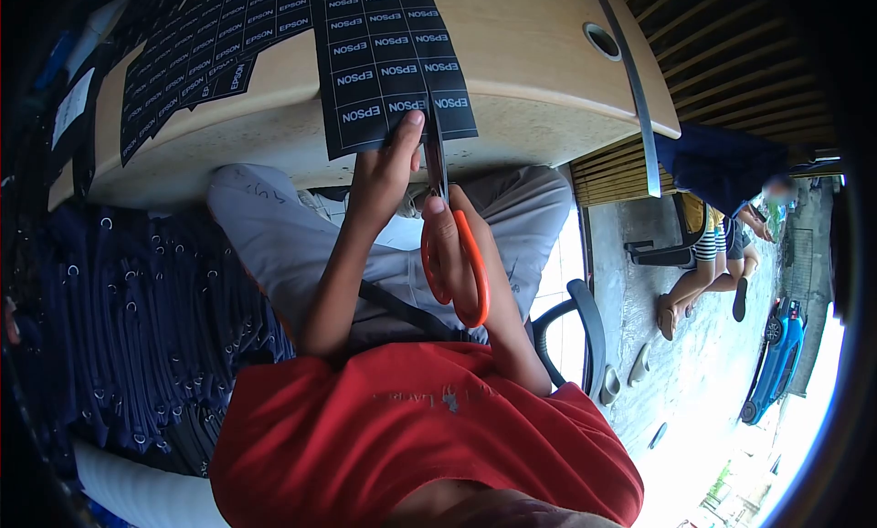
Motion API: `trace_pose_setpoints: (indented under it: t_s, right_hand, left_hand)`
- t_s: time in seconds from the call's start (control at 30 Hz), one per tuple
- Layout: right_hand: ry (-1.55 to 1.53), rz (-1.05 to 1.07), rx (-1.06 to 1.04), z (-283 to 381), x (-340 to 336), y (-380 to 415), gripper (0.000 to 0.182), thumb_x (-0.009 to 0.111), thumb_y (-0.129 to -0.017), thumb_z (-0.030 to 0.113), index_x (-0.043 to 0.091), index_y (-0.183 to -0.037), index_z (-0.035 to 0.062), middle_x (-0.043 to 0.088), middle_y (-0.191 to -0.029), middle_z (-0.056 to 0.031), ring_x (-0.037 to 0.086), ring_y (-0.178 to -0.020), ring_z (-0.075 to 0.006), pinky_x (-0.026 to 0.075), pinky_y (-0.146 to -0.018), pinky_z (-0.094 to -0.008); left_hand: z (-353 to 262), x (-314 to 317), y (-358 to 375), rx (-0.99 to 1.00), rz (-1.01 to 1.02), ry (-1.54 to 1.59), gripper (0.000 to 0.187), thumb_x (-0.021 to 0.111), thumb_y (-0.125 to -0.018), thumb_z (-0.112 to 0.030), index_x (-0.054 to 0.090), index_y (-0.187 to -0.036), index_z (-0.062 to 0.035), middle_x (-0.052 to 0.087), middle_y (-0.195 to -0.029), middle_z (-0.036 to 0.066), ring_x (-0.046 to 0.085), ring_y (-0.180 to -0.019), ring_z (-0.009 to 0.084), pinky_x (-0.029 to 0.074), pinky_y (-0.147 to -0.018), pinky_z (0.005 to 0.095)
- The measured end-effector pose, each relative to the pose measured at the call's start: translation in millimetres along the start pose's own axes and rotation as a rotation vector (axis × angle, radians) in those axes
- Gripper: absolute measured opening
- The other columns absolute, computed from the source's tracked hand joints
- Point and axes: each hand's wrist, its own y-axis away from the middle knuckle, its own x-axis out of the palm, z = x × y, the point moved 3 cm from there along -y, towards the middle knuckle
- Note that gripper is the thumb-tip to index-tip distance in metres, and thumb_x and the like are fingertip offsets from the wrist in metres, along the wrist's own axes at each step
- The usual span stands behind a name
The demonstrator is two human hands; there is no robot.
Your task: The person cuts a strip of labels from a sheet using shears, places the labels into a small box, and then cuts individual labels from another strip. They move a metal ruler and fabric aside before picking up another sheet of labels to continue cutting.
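Observation:
A black sheet printed with rows of white EPSON labels point(396, 55) hangs over the near edge of the table. My left hand point(388, 167) pinches its lower edge, thumb on top and fingers underneath. Through the finger loops of a pair of orange-handled scissors point(480, 290), my right hand point(449, 249) is closed. The blades point away from me and sit on the sheet between two columns of labels, just right of my left thumb. How far the cut reaches is hard to make out.
More black EPSON sheets point(219, 44) lie on the wooden table point(530, 44) at the left. A dark strip point(644, 126) hangs over the table's right end. Many navy straps with metal rings point(146, 318) hang at my left. People point(708, 263) sit off to the right.

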Motion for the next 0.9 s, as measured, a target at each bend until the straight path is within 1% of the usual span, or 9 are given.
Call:
trace_pose_setpoints:
  t_s: [0.07, 0.1, 0.17, 0.3, 0.37, 0.5, 0.57, 0.8, 0.9]
  right_hand:
    - [-0.021, 0.016, 0.059, 0.4, 0.1, -0.1, 0.041, 0.039, -0.104, 0.038, 0.043, -0.089, 0.0003, 0.049, -0.055, -0.0185, 0.053, -0.052, -0.0384, 0.038, -0.052, -0.0428]
    - [-0.02, 0.019, 0.06, 0.5, 0.3, -0.3, 0.041, 0.039, -0.104, 0.038, 0.043, -0.089, 0.0003, 0.049, -0.055, -0.0185, 0.053, -0.052, -0.0384, 0.038, -0.052, -0.0428]
    - [-0.007, -0.003, 0.026, 1.6, 0.0, -1.2, 0.041, 0.039, -0.104, 0.037, 0.043, -0.088, 0.0003, 0.049, -0.055, -0.0188, 0.052, -0.052, -0.0383, 0.038, -0.052, -0.0428]
    - [0.01, 0.008, 0.039, -1.5, -0.9, -3.4, 0.04, 0.039, -0.104, 0.036, 0.043, -0.088, 0.0001, 0.049, -0.055, -0.0183, 0.051, -0.052, -0.0372, 0.038, -0.053, -0.0425]
    - [-0.006, -0.003, 0.022, -0.7, -1.1, -4.4, 0.039, 0.039, -0.104, 0.035, 0.043, -0.087, 0.0, 0.048, -0.054, -0.0166, 0.05, -0.049, -0.034, 0.038, -0.052, -0.0415]
    - [-0.071, -0.005, 0.068, 2.0, -1.9, -5.5, 0.038, 0.04, -0.104, 0.034, 0.043, -0.086, 0.0003, 0.047, -0.052, -0.014, 0.05, -0.046, -0.029, 0.038, -0.049, -0.0398]
    - [-0.05, -0.03, 0.007, -0.6, -2.2, -7.0, 0.038, 0.04, -0.105, 0.033, 0.043, -0.087, 0.0003, 0.047, -0.051, -0.0125, 0.049, -0.043, -0.0248, 0.037, -0.047, -0.038]
    - [-0.079, -0.006, 0.076, 2.3, -1.8, -7.6, 0.037, 0.041, -0.104, 0.033, 0.045, -0.089, -0.0008, 0.047, -0.051, -0.0131, 0.048, -0.044, -0.0233, 0.037, -0.047, -0.0371]
    - [-0.072, -0.026, 0.009, 0.9, -0.9, -8.9, 0.038, 0.041, -0.104, 0.033, 0.045, -0.089, -0.0012, 0.048, -0.051, -0.0137, 0.048, -0.044, -0.0234, 0.038, -0.048, -0.0372]
  left_hand:
    - [2.3, 0.4, -1.0, -0.017, 0.037, 0.1, 0.024, 0.06, -0.095, -0.029, 0.057, -0.095, -0.0049, 0.051, -0.077, -0.001, 0.046, -0.061, 0.0073, 0.037, -0.054, 0.0238]
    - [2.5, -0.5, -0.8, -0.018, 0.035, 0.101, 0.024, 0.06, -0.095, -0.029, 0.057, -0.095, -0.0049, 0.051, -0.077, -0.001, 0.046, -0.061, 0.0073, 0.037, -0.054, 0.0238]
    - [2.4, -2.0, 0.1, -0.007, 0.051, -0.016, 0.029, 0.053, -0.097, -0.029, 0.063, -0.103, -0.0022, 0.067, -0.086, 0.007, 0.054, -0.066, 0.0111, 0.041, -0.058, 0.0257]
    - [2.5, -1.5, 1.2, -0.014, 0.073, -0.024, 0.028, 0.053, -0.097, -0.028, 0.063, -0.103, -0.0023, 0.067, -0.087, 0.007, 0.054, -0.066, 0.0106, 0.041, -0.058, 0.0252]
    - [3.9, -0.5, 1.2, -0.013, 0.066, 0.001, 0.028, 0.056, -0.097, -0.032, 0.057, -0.085, -0.0071, 0.048, -0.066, -0.003, 0.045, -0.059, 0.0067, 0.034, -0.053, 0.0246]
    - [3.2, 0.2, 1.5, -0.016, 0.063, 0.012, 0.029, 0.056, -0.097, -0.033, 0.057, -0.084, -0.0073, 0.047, -0.064, -0.003, 0.045, -0.058, 0.0067, 0.033, -0.053, 0.0247]
    - [5.6, -1.7, 1.0, -0.02, 0.057, -0.026, 0.027, 0.054, -0.097, -0.026, 0.063, -0.105, -0.0022, 0.068, -0.091, 0.007, 0.056, -0.068, 0.0107, 0.041, -0.057, 0.0252]
    - [3.2, 0.7, 1.8, -0.009, 0.1, -0.038, 0.028, 0.051, -0.097, -0.026, 0.063, -0.104, -0.002, 0.068, -0.085, 0.009, 0.049, -0.06, 0.0095, 0.042, -0.058, 0.0252]
    - [0.5, 1.6, 2.6, 0.009, 0.089, -0.023, 0.027, 0.051, -0.097, -0.026, 0.063, -0.102, -0.0019, 0.068, -0.081, 0.009, 0.047, -0.059, 0.009, 0.042, -0.058, 0.0252]
